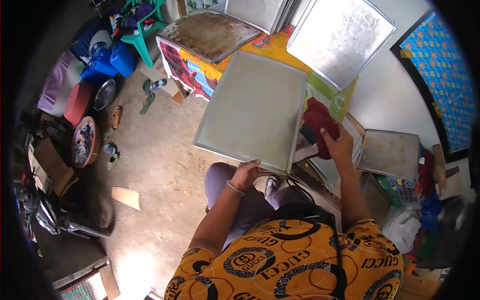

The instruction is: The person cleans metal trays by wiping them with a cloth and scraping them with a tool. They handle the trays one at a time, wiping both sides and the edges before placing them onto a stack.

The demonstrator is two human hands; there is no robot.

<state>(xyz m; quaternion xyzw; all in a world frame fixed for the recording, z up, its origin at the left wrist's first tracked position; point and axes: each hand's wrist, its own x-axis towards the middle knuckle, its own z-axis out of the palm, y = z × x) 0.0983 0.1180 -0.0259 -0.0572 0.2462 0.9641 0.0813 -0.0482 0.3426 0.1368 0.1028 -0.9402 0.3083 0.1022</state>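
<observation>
A large metal baking tray (252,110) is held up in front of me, tilted, its face toward me. My left hand (246,175) grips its near edge, thumb over the rim and fingers beneath. In my right hand (338,143) is a bunched dark red cloth (320,120), close beside the tray's right edge. Beyond stands a table with a colourful cover (272,46). A brown-stained tray (210,34) lies on its left part, and a shinier tray (342,40) leans at its right against the wall.
More upright trays (257,12) stand at the table's back. On the right, another tray (390,152) sits near a plastic crate (404,191) and bags. A green chair (145,37), blue jugs (121,59), a tub (86,141) and scattered slippers (147,103) are on the left. Cardboard (126,198) lies on the floor.
</observation>
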